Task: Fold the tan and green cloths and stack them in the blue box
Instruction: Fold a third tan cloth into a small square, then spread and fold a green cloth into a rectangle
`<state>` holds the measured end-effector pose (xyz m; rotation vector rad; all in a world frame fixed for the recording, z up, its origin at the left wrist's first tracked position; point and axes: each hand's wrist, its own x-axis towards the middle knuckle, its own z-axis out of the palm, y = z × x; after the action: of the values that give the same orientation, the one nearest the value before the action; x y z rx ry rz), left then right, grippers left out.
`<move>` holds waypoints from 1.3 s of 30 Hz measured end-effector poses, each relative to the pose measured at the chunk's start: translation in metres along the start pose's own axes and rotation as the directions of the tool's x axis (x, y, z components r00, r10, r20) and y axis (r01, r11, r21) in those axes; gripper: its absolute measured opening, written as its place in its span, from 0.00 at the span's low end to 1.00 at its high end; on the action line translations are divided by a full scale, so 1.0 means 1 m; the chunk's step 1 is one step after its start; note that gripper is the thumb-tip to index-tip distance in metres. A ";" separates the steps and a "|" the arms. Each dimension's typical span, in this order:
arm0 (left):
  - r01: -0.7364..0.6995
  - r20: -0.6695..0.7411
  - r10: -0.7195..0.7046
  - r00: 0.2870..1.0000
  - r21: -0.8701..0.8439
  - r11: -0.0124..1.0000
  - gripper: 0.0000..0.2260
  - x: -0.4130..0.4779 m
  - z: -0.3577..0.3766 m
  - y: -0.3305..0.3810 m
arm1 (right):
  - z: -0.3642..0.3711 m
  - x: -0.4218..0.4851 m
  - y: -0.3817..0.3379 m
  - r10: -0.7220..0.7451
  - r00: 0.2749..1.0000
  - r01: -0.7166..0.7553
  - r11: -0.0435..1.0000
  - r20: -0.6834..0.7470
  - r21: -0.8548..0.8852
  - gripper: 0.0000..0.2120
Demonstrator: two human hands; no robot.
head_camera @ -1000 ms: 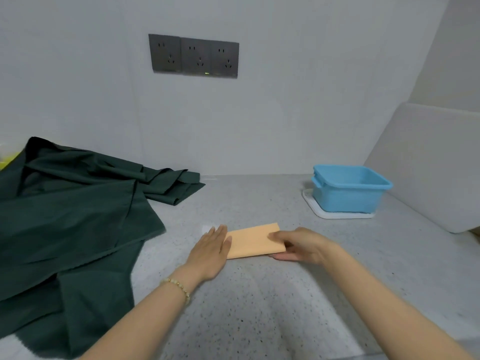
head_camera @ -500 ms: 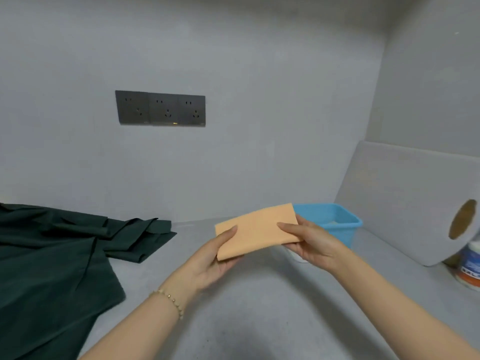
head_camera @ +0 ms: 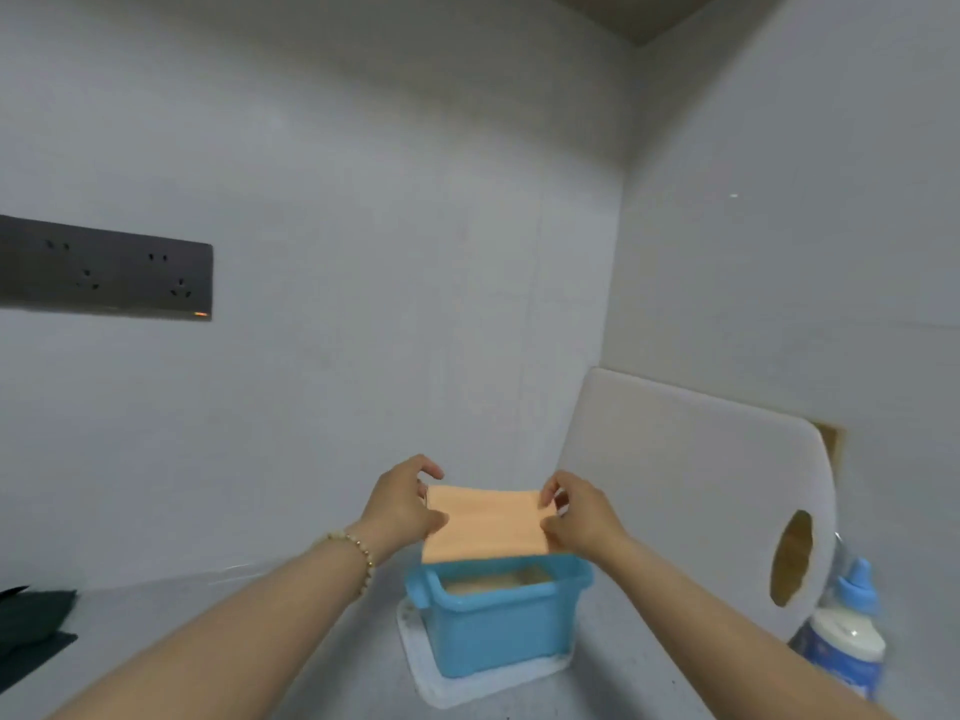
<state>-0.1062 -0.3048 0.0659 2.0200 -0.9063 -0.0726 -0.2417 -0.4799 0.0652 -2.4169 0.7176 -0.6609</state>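
That's one left hand (head_camera: 400,511), one right hand (head_camera: 582,518), one tan cloth (head_camera: 485,522), one blue box (head_camera: 498,634), one green cloth (head_camera: 31,621) left of it.

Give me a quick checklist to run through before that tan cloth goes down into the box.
1. Fold neat: ok. The tan cloth is a flat rectangle.
2. Grip: ok. The left hand and right hand each pinch one end.
3. Lined up: ok. It appears to hang just above the opening of the box.
4. Room inside: cannot tell. Something tan shows in the box, but how full it is is unclear.
5. Box steady: ok. It stands upright on a white mat.
6. Green cloth stacked: not ok. It lies on the counter at far left.
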 end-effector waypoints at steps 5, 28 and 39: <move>-0.148 0.236 0.027 0.971 0.513 0.846 0.15 0.032 0.039 -0.008 | 0.038 0.028 0.022 -0.008 0.972 0.101 0.915 0.233 -0.390 0.14; -0.259 0.311 0.000 0.950 0.791 0.554 0.23 0.031 0.062 -0.022 | 0.047 0.044 0.004 -0.087 0.972 0.206 0.763 0.219 -0.613 0.14; 0.049 -0.004 -0.071 0.997 0.768 0.639 0.27 -0.177 -0.118 -0.183 | 0.127 -0.071 -0.092 -0.284 0.958 0.266 0.931 0.038 0.251 0.04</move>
<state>-0.0867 -0.0503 -0.0497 2.8557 -0.9807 0.3131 -0.1890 -0.3277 0.0054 -2.3162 0.2484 -0.7191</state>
